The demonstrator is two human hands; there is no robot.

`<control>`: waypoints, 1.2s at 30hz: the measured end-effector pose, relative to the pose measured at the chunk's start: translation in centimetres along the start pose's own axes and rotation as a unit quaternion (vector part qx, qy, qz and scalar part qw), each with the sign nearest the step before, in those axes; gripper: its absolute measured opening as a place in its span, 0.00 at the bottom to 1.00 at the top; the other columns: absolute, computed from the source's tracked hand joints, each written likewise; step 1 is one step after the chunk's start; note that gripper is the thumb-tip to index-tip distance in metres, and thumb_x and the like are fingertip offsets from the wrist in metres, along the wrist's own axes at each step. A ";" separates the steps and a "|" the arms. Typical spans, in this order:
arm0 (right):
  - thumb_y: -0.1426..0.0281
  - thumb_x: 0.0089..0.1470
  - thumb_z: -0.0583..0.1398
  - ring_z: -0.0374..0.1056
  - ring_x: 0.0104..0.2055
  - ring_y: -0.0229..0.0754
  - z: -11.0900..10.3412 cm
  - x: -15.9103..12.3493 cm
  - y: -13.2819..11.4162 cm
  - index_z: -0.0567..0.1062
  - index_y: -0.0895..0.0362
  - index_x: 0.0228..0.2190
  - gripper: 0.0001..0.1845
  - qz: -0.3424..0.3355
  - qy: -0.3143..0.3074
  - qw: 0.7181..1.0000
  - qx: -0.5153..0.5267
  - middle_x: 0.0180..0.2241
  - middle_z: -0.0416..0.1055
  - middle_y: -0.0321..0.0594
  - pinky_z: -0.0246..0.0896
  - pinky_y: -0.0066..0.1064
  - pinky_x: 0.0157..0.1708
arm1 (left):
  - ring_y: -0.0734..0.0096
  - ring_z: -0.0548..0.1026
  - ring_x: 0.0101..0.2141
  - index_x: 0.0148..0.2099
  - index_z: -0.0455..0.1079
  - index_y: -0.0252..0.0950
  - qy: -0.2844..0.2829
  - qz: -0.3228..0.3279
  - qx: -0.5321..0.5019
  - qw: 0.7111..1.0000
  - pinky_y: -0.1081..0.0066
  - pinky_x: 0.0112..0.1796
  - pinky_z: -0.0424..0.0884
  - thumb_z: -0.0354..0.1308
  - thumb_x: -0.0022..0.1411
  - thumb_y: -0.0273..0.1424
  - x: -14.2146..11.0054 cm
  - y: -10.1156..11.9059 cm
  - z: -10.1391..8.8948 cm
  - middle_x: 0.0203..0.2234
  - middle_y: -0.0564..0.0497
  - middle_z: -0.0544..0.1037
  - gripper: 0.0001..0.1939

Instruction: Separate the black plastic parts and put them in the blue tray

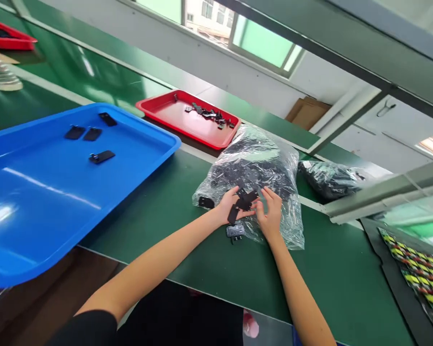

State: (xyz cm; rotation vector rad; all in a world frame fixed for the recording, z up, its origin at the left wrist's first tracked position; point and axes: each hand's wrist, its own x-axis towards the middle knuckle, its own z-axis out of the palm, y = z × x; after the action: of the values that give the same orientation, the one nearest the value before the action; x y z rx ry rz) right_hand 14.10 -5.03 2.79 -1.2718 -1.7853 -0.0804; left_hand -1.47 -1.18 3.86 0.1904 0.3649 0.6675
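Black parts (246,201): several, loose, in the left grip (234,209), palm up beneath them. Right grip (269,211): fingers half curled at their right edge; whether it pinches one, cannot tell. Clear plastic bag (254,163) of black pieces: behind and under both grips. Small dark part (235,231): just below the left grip, on the green desk (202,269). Blue tray (130,178), four black parts inside: left of the grips. Red tray (187,120): beyond them, to the left.

Layout around the fingers (272,196)
Left, a wide blue plastic tray (130,139) holding flat black pieces (103,156); beyond-left, a shallow red plastic tray (166,110); beneath, a crumpled clear plastic bag (252,149); right, a flat black sheet (386,274).
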 end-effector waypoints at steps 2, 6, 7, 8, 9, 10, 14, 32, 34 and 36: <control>0.68 0.60 0.51 0.60 0.55 0.51 0.0 0.3 0.5 0.68 0.55 0.52 0.19 0.010 -0.047 0.999 0.012 0.51 0.66 0.50 0.57 0.51 0.54 | 0.57 0.77 0.40 0.52 0.67 0.25 0.011 -0.003 0.014 1.000 0.57 0.47 0.69 0.37 0.68 0.42 0.0 0.2 0.2 0.39 0.34 0.78 0.28; 0.67 0.59 0.52 0.64 0.47 0.49 -0.1 0.5 1.0 0.73 0.56 0.45 0.15 0.047 -0.048 0.997 0.031 0.41 0.72 0.47 0.61 0.46 0.49 | 0.54 0.77 0.41 0.53 0.65 0.22 0.041 -0.009 0.038 0.998 0.54 0.49 0.67 0.39 0.68 0.41 -0.1 0.2 0.6 0.38 0.32 0.77 0.28; 0.68 0.59 0.53 0.64 0.46 0.49 -0.1 0.5 1.0 0.73 0.56 0.43 0.13 0.054 -0.043 0.997 0.037 0.39 0.72 0.46 0.62 0.45 0.48 | 0.54 0.77 0.42 0.53 0.65 0.22 0.046 -0.011 0.044 0.998 0.54 0.49 0.67 0.39 0.68 0.41 -0.1 0.2 0.8 0.38 0.32 0.77 0.28; 0.68 0.59 0.53 0.65 0.44 0.48 -0.1 0.5 1.0 0.74 0.56 0.41 0.12 0.061 -0.038 0.996 0.043 0.38 0.73 0.46 0.62 0.44 0.46 | 0.53 0.76 0.42 0.53 0.65 0.22 0.050 -0.011 0.048 0.998 0.53 0.49 0.67 0.39 0.68 0.41 -0.1 0.2 0.9 0.39 0.31 0.77 0.28; 0.69 0.58 0.53 0.65 0.43 0.48 -0.1 0.5 1.0 0.74 0.55 0.39 0.11 0.067 -0.034 0.996 0.049 0.37 0.73 0.45 0.63 0.43 0.45 | 0.53 0.76 0.43 0.54 0.64 0.22 0.052 -0.010 0.050 0.997 0.53 0.49 0.67 0.39 0.68 0.41 -0.2 0.2 1.0 0.40 0.31 0.77 0.28; 0.69 0.58 0.53 0.65 0.43 0.48 -0.2 0.5 1.0 0.74 0.55 0.37 0.10 0.072 -0.030 0.996 0.054 0.36 0.73 0.44 0.63 0.42 0.45 | 0.53 0.76 0.44 0.54 0.64 0.23 0.052 -0.009 0.051 0.997 0.53 0.50 0.66 0.38 0.68 0.41 -0.2 0.2 1.1 0.41 0.31 0.77 0.28; 0.70 0.57 0.54 0.65 0.42 0.47 -0.4 0.6 0.7 0.74 0.54 0.32 0.08 0.068 -0.028 0.995 0.066 0.34 0.72 0.43 0.63 0.40 0.44 | 0.53 0.75 0.45 0.56 0.63 0.25 0.032 -0.006 0.047 0.998 0.51 0.51 0.65 0.39 0.68 0.42 -0.3 0.2 1.2 0.42 0.33 0.76 0.28; 0.61 0.55 0.57 0.66 0.42 0.51 1.0 0.1 0.1 0.78 0.52 0.33 0.11 0.117 -0.069 0.977 0.166 0.35 0.73 0.44 0.61 0.46 0.43 | 0.61 0.77 0.35 0.46 0.67 0.24 0.030 -0.073 0.148 0.986 0.59 0.43 0.71 0.48 0.55 0.22 -0.3 -0.5 -0.6 0.32 0.39 0.78 0.17; 0.60 0.54 0.58 0.67 0.41 0.51 1.2 0.0 0.5 0.78 0.52 0.31 0.12 0.140 -0.090 0.967 0.191 0.35 0.74 0.44 0.61 0.45 0.43 | 0.61 0.77 0.35 0.46 0.67 0.24 0.030 -0.070 0.161 0.984 0.60 0.42 0.71 0.48 0.54 0.22 -0.4 -0.5 -0.7 0.31 0.39 0.77 0.17; 0.59 0.52 0.59 0.67 0.43 0.51 1.2 -0.1 0.8 0.79 0.53 0.31 0.12 0.165 -0.105 0.957 0.216 0.37 0.74 0.44 0.60 0.45 0.45 | 0.60 0.78 0.35 0.47 0.67 0.25 0.028 -0.064 0.173 0.982 0.60 0.42 0.71 0.49 0.54 0.22 -0.5 -0.5 -0.6 0.31 0.40 0.77 0.17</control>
State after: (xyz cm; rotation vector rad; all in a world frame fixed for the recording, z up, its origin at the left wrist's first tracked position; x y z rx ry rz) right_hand 13.97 -4.09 1.72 -1.2647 -1.6179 0.6211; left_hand -1.78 -1.90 3.28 0.4762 0.5418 0.4784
